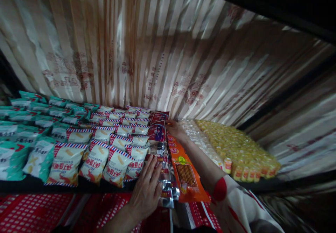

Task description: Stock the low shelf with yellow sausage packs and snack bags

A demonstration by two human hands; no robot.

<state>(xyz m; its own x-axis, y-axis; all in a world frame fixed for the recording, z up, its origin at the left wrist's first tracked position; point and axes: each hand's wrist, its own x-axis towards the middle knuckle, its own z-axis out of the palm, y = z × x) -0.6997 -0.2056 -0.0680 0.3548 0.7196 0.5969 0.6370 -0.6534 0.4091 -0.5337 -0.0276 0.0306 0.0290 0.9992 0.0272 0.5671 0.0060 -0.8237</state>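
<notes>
My left hand [147, 185] lies with its fingers stretched out on the front of a row of dark red and silver snack packets [164, 164]. At the back of the same row, my right hand [177, 131] reaches to the right edge of a dark purple and red packet [156, 131]; its visible fingers are extended and partly hidden. Under my right forearm lies a large orange snack packet [186, 173] with brown sticks showing on its front. Left of my left hand stand rows of white shrimp-chip bags [118, 164] with striped top edges.
Teal snack bags [40, 157] fill the left of the dark shelf [112, 188]. Clear-wrapped white packets [201, 140] and yellow packs [236, 149] stand to the right. Behind hangs a pleated, printed curtain [126, 51]. Red perforated baskets [34, 213] are below the shelf edge.
</notes>
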